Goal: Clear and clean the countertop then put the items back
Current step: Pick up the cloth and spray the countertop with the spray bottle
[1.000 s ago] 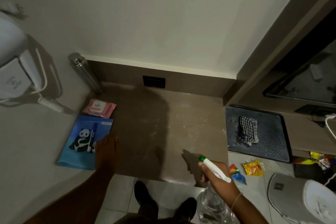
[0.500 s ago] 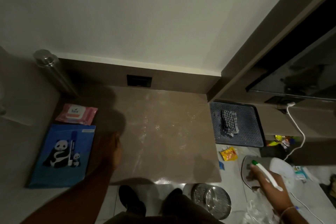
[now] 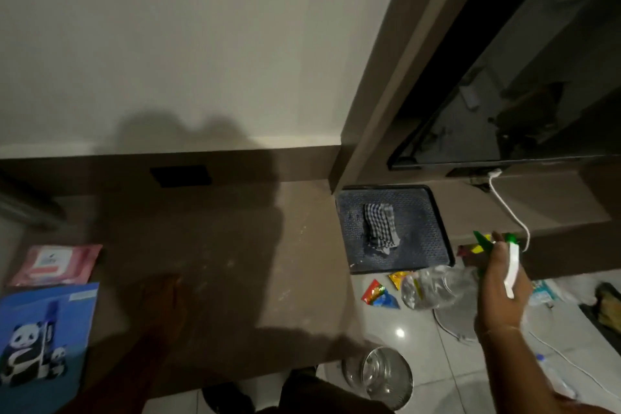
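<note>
Seen from above a brown bench [image 3: 235,245], dusty with pale specks and crossed by a broad shadow. At lower left, left hand [image 3: 161,299] pressed flat and open on the bench top, fingers spread, gripping nothing. At right, beyond the bench edge and over the tiled floor [image 3: 420,339], right hand [image 3: 502,282] wrapped around the neck of a clear spray bottle [image 3: 433,286], fingers closed on its white trigger and green nozzle, bottle body tipped sideways toward the bench.

Along the bench's left end, a pink wipes pack [image 3: 55,264] lying flat, and just in front of it a blue panda folder [image 3: 43,329] with a marker resting on its cover. Farther back at the far left, a blurred metal cylinder [image 3: 20,208], hard to make out. Set in the brown upstand behind the bench, a dark socket plate [image 3: 181,175].

To the right of the bench, a dark perforated tray [image 3: 420,245] on a lower ledge, a checked cloth [image 3: 379,228] crumpled on its middle. On the floor near the tray, bright snack wrappers [image 3: 378,294]; nearer the camera, a steel bin [image 3: 386,376] just past the bench corner. White cable [image 3: 510,208] trailing down from a plug under a dark screen [image 3: 537,94].
</note>
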Tool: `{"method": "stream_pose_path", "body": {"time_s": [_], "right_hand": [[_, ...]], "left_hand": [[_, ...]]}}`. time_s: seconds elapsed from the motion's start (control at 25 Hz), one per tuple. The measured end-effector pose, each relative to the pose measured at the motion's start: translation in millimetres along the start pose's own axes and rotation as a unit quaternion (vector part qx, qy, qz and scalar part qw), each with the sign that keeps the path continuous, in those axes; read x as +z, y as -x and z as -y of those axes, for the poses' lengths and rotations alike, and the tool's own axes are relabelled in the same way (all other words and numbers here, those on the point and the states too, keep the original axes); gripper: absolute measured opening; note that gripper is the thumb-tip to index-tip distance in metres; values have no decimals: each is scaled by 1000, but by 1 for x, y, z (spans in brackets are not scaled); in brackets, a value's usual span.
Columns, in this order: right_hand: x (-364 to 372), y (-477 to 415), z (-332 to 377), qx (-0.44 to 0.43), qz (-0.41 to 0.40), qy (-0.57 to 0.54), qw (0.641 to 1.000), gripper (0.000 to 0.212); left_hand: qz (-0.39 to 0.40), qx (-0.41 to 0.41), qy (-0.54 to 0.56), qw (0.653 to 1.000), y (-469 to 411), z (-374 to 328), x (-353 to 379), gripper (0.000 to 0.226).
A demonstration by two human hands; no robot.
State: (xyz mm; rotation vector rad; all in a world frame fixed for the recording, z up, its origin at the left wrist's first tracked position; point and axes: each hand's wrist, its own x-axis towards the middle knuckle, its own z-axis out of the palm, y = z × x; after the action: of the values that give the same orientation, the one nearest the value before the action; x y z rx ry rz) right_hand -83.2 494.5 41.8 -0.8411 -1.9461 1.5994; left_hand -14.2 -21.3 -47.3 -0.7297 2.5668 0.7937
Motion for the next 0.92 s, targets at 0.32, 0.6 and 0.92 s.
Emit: {"method": "stream_pose_path", "body": {"time_s": [0.32, 0.6, 0.92], "right_hand": [[49, -141, -9, 47, -20, -13, 999, 28], [79, -201, -36, 52, -7, -24, 998, 36], [59, -180, -84, 48, 44, 86, 994, 76]], "left_hand": [[-11, 100, -145, 984, -14, -35, 17, 69], [-60, 95, -185, 976, -19, -25, 31, 77], [-78, 174, -209, 959, -36, 3, 65, 49]]}}
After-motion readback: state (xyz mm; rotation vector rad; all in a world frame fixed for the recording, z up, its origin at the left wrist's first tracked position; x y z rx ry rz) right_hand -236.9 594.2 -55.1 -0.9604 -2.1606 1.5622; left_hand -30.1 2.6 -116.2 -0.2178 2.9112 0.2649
